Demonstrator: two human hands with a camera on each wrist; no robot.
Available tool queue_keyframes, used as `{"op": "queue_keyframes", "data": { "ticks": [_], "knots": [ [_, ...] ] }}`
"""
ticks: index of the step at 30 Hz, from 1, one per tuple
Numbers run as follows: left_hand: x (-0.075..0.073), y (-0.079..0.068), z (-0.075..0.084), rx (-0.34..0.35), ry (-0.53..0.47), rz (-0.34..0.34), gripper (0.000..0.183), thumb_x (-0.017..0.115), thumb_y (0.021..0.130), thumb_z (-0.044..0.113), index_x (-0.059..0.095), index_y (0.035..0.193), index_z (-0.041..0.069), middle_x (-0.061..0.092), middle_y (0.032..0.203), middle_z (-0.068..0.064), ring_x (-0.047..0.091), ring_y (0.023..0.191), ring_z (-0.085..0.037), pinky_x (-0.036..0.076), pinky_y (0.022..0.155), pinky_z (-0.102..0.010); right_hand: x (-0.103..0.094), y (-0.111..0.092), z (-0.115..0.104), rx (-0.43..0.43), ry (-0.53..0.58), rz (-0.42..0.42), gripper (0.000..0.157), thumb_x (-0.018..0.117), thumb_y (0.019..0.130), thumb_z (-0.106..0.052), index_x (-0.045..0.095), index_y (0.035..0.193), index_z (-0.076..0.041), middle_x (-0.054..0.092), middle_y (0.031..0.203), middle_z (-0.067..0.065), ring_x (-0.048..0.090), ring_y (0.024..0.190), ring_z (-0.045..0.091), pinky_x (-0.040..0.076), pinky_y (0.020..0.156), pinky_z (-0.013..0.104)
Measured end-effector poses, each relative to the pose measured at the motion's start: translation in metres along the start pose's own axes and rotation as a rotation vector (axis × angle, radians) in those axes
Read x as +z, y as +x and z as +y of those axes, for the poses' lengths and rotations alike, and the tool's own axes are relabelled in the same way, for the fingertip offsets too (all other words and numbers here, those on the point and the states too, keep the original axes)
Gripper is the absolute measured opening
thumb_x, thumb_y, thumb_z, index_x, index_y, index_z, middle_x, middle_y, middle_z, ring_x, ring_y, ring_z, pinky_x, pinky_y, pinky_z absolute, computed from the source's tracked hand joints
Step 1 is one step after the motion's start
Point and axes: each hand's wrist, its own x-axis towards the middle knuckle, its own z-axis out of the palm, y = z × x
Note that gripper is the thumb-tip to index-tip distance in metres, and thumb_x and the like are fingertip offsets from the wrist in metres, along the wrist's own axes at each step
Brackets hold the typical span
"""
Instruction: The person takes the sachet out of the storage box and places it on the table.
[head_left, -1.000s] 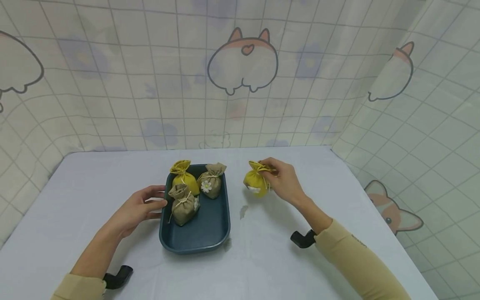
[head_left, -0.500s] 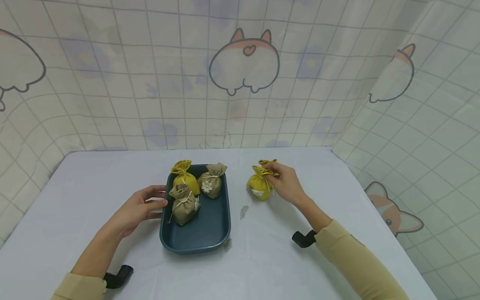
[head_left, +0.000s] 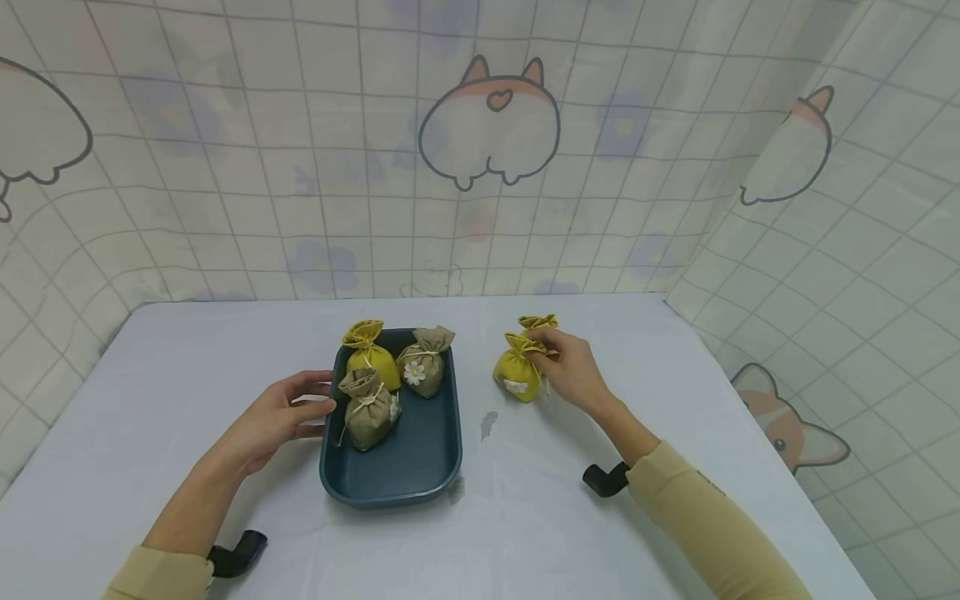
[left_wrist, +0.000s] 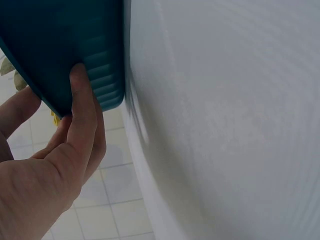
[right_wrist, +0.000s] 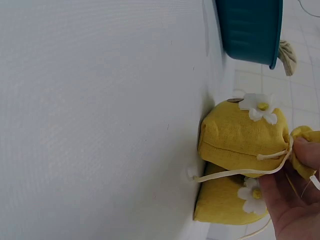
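A dark teal tray [head_left: 405, 467] stands on the table with three drawstring pouches in it. They are a yellow pouch [head_left: 373, 360], a brown pouch [head_left: 369, 422] in front of it, and another brown pouch [head_left: 424, 375] with a white flower. At the tray's left side my left hand [head_left: 281, 417] holds the wall, thumb at the rim and fingers against the outside. My right hand [head_left: 572, 367] pinches the gathered neck of a yellow pouch [right_wrist: 240, 140], which appears to rest on the table. Beside that one, partly hidden, sits a second yellow pouch [right_wrist: 225, 200] with a white flower.
White cloth covers the table [head_left: 525, 517]. A tile-patterned curtain [head_left: 360, 225] with cartoon prints rises at the back and sides. Black curved pieces [head_left: 238, 554] sit by each wrist. Grey marks [head_left: 488, 425] show on the cloth right of the tray.
The pinched yellow pouch has shifted slightly right and toward me, and the top of the other yellow pouch now shows behind it. My left hand and the tray stay in place.
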Motion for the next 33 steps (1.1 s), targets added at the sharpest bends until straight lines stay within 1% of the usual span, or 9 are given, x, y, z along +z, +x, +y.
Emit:
{"op": "queue_keyframes", "data": {
  "ticks": [7,14,17,23,26,30,33],
  "knots": [
    [0.0,0.0,-0.001,-0.002,0.002,-0.001,0.064,0.061,0.104,0.009,0.028,0.156,-0.007,0.039,0.147,-0.031,0.054,0.126,-0.041,0.059,0.093,-0.042,0.0,-0.002,-0.002,0.001,-0.008,0.002,0.026,0.074,0.095,-0.004,0.068,0.121,-0.002,0.071,0.116,0.013,0.069,0.104,0.027,0.061,0.086,0.036],
    [-0.001,0.0,-0.003,-0.008,0.009,0.007,0.064,0.062,0.104,0.01,0.029,0.156,-0.006,0.04,0.146,-0.03,0.054,0.125,-0.04,0.059,0.093,-0.04,-0.002,0.001,-0.005,0.005,-0.011,0.005,0.025,0.076,0.094,-0.008,0.067,0.118,-0.004,0.071,0.114,0.011,0.068,0.104,0.024,0.061,0.087,0.034],
    [0.0,0.0,-0.002,-0.005,0.008,0.005,0.064,0.062,0.104,0.01,0.029,0.156,-0.006,0.04,0.147,-0.031,0.053,0.126,-0.041,0.059,0.093,-0.041,-0.004,0.002,-0.009,0.012,-0.014,0.004,0.025,0.076,0.094,-0.009,0.067,0.117,-0.004,0.071,0.116,0.011,0.068,0.105,0.024,0.06,0.088,0.036],
    [0.0,0.0,0.0,-0.003,0.013,0.002,0.064,0.061,0.104,0.01,0.028,0.156,-0.007,0.039,0.148,-0.031,0.052,0.128,-0.042,0.059,0.094,-0.042,-0.005,0.004,-0.015,-0.038,-0.003,0.016,0.024,0.077,0.093,-0.007,0.068,0.114,-0.001,0.07,0.115,0.011,0.067,0.105,0.026,0.06,0.09,0.042],
    [0.0,-0.001,0.0,-0.005,0.013,0.003,0.064,0.061,0.104,0.01,0.028,0.156,-0.006,0.039,0.147,-0.031,0.052,0.127,-0.042,0.059,0.094,-0.041,-0.005,0.005,-0.018,-0.062,-0.009,0.021,0.023,0.077,0.093,-0.006,0.068,0.113,0.0,0.07,0.113,0.011,0.067,0.103,0.025,0.06,0.091,0.04],
    [0.0,-0.001,-0.001,-0.002,0.007,0.003,0.064,0.061,0.104,0.01,0.028,0.156,-0.007,0.04,0.147,-0.031,0.053,0.127,-0.041,0.059,0.093,-0.041,-0.006,0.008,-0.022,-0.092,-0.013,0.018,0.023,0.076,0.093,-0.005,0.067,0.114,0.001,0.07,0.112,0.016,0.068,0.103,0.025,0.059,0.093,0.039],
    [-0.001,-0.001,-0.001,0.002,0.003,0.001,0.064,0.062,0.104,0.01,0.028,0.156,-0.007,0.04,0.146,-0.031,0.053,0.126,-0.041,0.059,0.093,-0.041,-0.006,0.01,-0.025,-0.109,-0.029,0.023,0.024,0.076,0.094,-0.005,0.066,0.115,0.0,0.07,0.112,0.015,0.069,0.103,0.026,0.059,0.093,0.039]
  ]
}}
